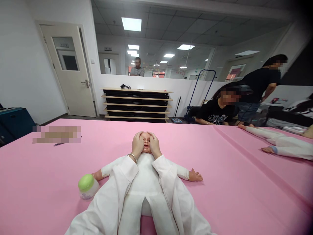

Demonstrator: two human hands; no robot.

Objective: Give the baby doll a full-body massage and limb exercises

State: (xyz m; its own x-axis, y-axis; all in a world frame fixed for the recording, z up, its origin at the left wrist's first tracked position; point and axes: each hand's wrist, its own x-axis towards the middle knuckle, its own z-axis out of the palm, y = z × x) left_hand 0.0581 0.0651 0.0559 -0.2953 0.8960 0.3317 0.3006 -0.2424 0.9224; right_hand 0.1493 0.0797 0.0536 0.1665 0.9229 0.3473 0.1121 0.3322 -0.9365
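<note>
A baby doll [145,173] in a white suit lies on its back on the pink table cover [227,195], arms stretched out to both sides. My left hand [138,143], with a beaded bracelet at the wrist, lies along one side of the doll's head [146,139]. Against the other side rests my right hand [155,144]. Both hands are open, their lightly curved fingers laid over the temples and forehead. The doll's mouth and nose show between them. Beside the doll's hand on the left stands a jar [89,188] with a green lid.
Another doll in white [281,140] lies at the right of the table. A blurred patch [58,134] covers something at the far left. Past the table's far edge are a stacked rack [138,102], a seated person [216,107] and a standing person [259,81].
</note>
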